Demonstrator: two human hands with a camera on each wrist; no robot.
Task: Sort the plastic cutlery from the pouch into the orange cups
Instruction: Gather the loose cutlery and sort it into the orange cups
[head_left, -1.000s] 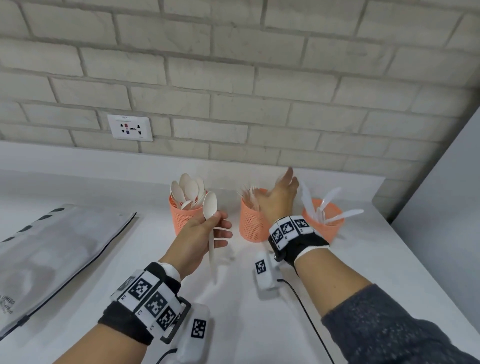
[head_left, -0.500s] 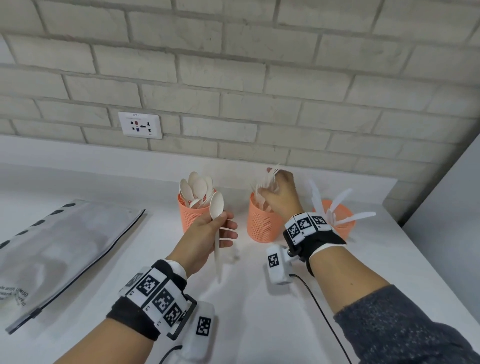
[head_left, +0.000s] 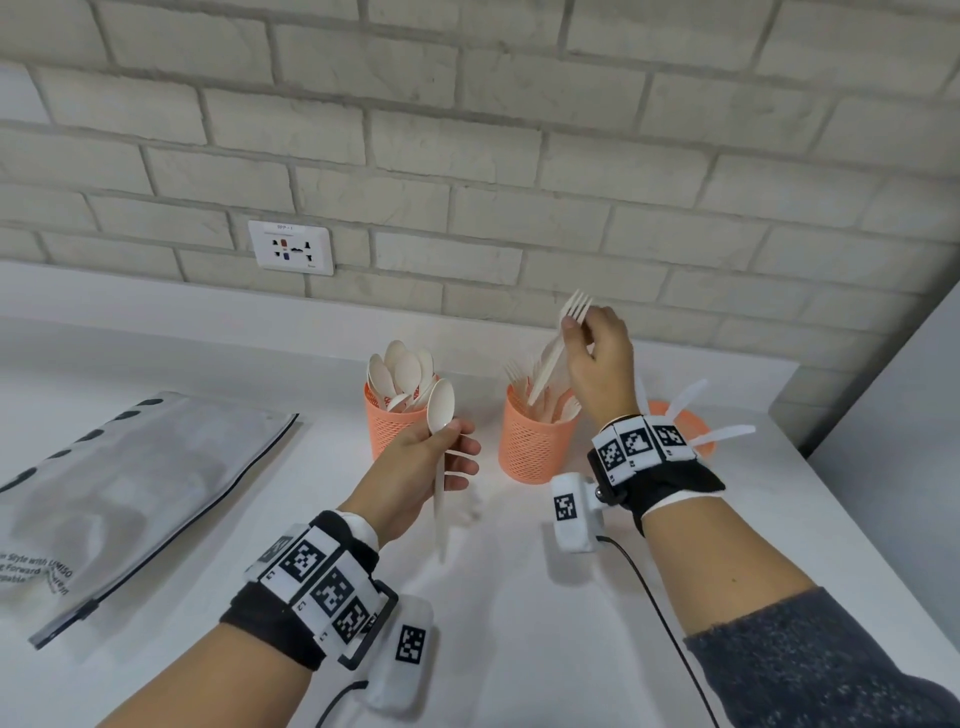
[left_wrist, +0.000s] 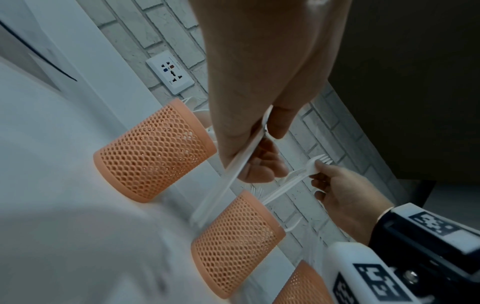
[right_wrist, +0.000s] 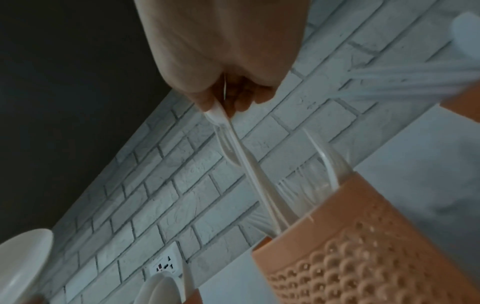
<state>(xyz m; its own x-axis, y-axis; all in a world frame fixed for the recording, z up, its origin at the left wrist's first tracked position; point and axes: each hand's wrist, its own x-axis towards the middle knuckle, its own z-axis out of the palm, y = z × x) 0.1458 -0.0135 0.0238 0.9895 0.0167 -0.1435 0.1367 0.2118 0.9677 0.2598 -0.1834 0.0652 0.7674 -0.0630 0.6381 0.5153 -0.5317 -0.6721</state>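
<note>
Three orange mesh cups stand in a row. The left cup (head_left: 393, 431) holds several white spoons, the middle cup (head_left: 535, 447) several forks, the right cup (head_left: 702, 422) knives, partly hidden behind my right wrist. My left hand (head_left: 457, 441) grips a white spoon (head_left: 440, 408) upright by its handle, in front of the left cup. My right hand (head_left: 579, 332) pinches a white fork (head_left: 556, 353) just below its tines, above the middle cup, with the handle end slanting down inside the rim. In the right wrist view the fork (right_wrist: 249, 166) runs down into the middle cup (right_wrist: 363, 253).
The grey zip pouch (head_left: 130, 493) lies flat at the left of the white counter (head_left: 509, 597). A brick wall with a socket (head_left: 291, 248) rises behind the cups. A grey panel (head_left: 893, 441) bounds the counter on the right.
My right hand went from open over the middle cup to pinching a fork, and has risen a little with it. The left hand still holds the spoon in place.
</note>
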